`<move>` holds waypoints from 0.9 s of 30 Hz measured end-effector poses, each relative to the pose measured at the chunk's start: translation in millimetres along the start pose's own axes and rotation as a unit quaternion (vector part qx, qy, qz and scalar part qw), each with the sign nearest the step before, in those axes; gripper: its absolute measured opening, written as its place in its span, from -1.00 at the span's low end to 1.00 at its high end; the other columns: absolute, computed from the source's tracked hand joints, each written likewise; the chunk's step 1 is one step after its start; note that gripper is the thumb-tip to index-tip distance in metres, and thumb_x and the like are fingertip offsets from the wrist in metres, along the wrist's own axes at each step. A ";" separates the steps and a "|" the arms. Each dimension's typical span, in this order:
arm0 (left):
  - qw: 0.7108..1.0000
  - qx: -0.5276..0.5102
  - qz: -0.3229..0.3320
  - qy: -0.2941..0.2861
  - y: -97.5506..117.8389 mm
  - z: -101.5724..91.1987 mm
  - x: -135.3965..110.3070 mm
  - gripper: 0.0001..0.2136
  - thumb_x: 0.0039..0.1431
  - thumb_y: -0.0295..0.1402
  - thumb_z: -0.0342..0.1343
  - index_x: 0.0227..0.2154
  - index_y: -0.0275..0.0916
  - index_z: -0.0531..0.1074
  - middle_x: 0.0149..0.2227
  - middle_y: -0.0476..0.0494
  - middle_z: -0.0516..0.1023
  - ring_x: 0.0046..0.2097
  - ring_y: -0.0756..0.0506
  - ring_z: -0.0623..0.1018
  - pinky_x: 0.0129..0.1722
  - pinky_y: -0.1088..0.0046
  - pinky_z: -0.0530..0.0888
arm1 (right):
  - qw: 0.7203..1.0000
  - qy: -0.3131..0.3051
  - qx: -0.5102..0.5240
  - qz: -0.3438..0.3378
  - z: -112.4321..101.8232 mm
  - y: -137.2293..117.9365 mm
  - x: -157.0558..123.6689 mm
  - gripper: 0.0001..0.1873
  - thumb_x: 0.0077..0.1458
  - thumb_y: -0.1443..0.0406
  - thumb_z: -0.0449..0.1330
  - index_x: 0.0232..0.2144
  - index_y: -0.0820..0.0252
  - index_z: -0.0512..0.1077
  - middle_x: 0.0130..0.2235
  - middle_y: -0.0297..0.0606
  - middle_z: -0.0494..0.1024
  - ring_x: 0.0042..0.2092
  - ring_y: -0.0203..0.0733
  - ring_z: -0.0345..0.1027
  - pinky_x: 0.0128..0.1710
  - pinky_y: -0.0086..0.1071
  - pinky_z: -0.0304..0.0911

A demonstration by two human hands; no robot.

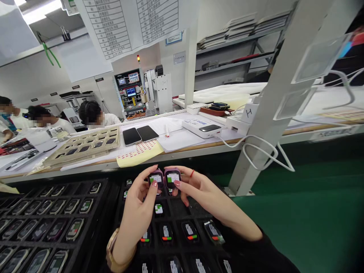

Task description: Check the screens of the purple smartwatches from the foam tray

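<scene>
My left hand (pixel 136 212) holds a small purple smartwatch body (pixel 156 179) with a lit screen, thumb against its lower edge. My right hand (pixel 199 191) holds a second purple watch body (pixel 172 177) right beside the first, the two screens facing me. Both watches hover over a black compartment tray (pixel 178 210) that holds several more watch bodies with lit screens. A second black tray (pixel 96 212) full of watch bodies lies to the left of it.
A raised shelf (pixel 199 146) behind the trays carries two dark phones (pixel 139 134), a yellow sheet of red stickers (pixel 139 153), a beige tray (pixel 85 146), a white box (pixel 201 127) and cables. A white post (pixel 270 102) stands at right. Green mat (pixel 298 220) at right. Other people sit far left.
</scene>
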State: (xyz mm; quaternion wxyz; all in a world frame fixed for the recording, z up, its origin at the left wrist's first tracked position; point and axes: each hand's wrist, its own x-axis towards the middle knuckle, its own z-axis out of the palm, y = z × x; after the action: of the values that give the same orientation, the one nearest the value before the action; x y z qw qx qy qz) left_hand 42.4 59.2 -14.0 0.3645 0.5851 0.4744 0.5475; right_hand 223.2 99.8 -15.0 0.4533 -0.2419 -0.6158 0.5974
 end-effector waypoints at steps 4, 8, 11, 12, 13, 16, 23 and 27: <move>1.000 -0.003 0.009 0.011 2.2 -1.2 1.9 -0.66 0.27 -0.16 0.11 0.08 -0.02 0.44 -0.23 -0.03 0.55 -0.31 0.02 0.49 -0.21 0.52 0.49 | 1.000 0.006 -0.011 0.008 -1.1 0.5 0.2 -0.41 0.16 0.03 0.30 0.11 0.25 0.36 -0.40 -0.31 0.46 -0.51 -0.31 0.22 -0.51 -0.46 0.31; 1.000 -0.013 0.013 0.011 -0.9 -3.1 4.7 -0.65 0.27 -0.21 0.12 0.10 -0.01 0.42 -0.14 -0.04 0.57 -0.30 0.03 0.49 -0.20 0.53 0.49 | 1.000 0.007 0.000 0.011 -1.3 3.0 1.1 -0.39 0.14 0.02 0.31 0.11 0.25 0.34 -0.33 -0.24 0.49 -0.43 -0.26 0.29 -0.52 -0.48 0.30; 0.999 -0.027 0.026 0.010 -6.4 -4.6 7.0 -0.63 0.24 -0.28 0.14 0.11 -0.01 0.41 0.03 -0.06 0.52 -0.18 -0.01 0.52 -0.13 0.48 0.50 | 1.000 0.009 0.006 0.009 -0.8 5.6 1.8 -0.39 0.13 0.03 0.33 0.10 0.23 0.34 -0.22 -0.17 0.52 -0.36 -0.23 0.34 -0.52 -0.49 0.28; 0.999 -0.031 0.030 0.009 -8.0 -5.1 7.6 -0.62 0.23 -0.30 0.15 0.11 -0.02 0.41 0.08 -0.08 0.50 -0.13 -0.04 0.52 -0.11 0.47 0.50 | 1.000 0.009 0.006 0.007 -0.6 6.5 2.0 -0.39 0.13 0.03 0.33 0.10 0.23 0.34 -0.20 -0.15 0.52 -0.34 -0.22 0.35 -0.52 -0.49 0.28; 0.999 -0.035 0.033 0.009 -9.1 -5.7 8.0 -0.62 0.22 -0.31 0.16 0.11 -0.04 0.41 0.10 -0.09 0.49 -0.09 -0.06 0.52 -0.10 0.46 0.50 | 1.000 0.009 0.006 0.006 -0.4 7.4 2.1 -0.40 0.13 0.03 0.33 0.10 0.23 0.34 -0.18 -0.13 0.52 -0.33 -0.21 0.35 -0.52 -0.49 0.27; 0.998 -0.041 0.040 0.015 -9.2 -8.0 8.7 -0.61 0.19 -0.34 0.17 0.09 -0.08 0.42 0.10 -0.12 0.49 -0.06 -0.08 0.52 -0.10 0.45 0.50 | 1.000 0.004 0.003 0.008 0.1 9.6 2.3 -0.40 0.14 0.03 0.32 0.10 0.22 0.33 -0.12 -0.08 0.53 -0.33 -0.19 0.35 -0.53 -0.47 0.27; 0.997 -0.040 0.058 0.045 -5.0 -18.3 8.8 -0.59 0.16 -0.36 0.20 0.10 -0.11 0.41 0.03 -0.13 0.53 -0.13 -0.04 0.53 -0.18 0.52 0.49 | 1.000 0.010 -0.002 0.016 2.5 7.6 0.0 -0.38 0.10 0.01 0.34 0.09 0.20 0.36 -0.06 -0.02 0.55 -0.34 -0.15 0.37 -0.53 -0.41 0.26; 0.994 -0.008 0.079 0.078 -5.8 -23.0 7.1 -0.54 0.12 -0.36 0.26 0.10 -0.06 0.40 0.02 -0.10 0.51 -0.11 -0.03 0.51 -0.20 0.56 0.47 | 1.000 0.019 -0.015 0.018 1.5 2.3 -3.1 -0.36 0.07 0.00 0.36 0.09 0.20 0.37 -0.07 -0.03 0.55 -0.36 -0.16 0.36 -0.53 -0.40 0.26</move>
State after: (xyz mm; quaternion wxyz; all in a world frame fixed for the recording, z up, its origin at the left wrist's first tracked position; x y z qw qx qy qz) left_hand 18.5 65.5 -14.3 0.2866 0.5730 0.4493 0.6226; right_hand 222.8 96.8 -17.9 0.4503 -0.2712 -0.6111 0.5918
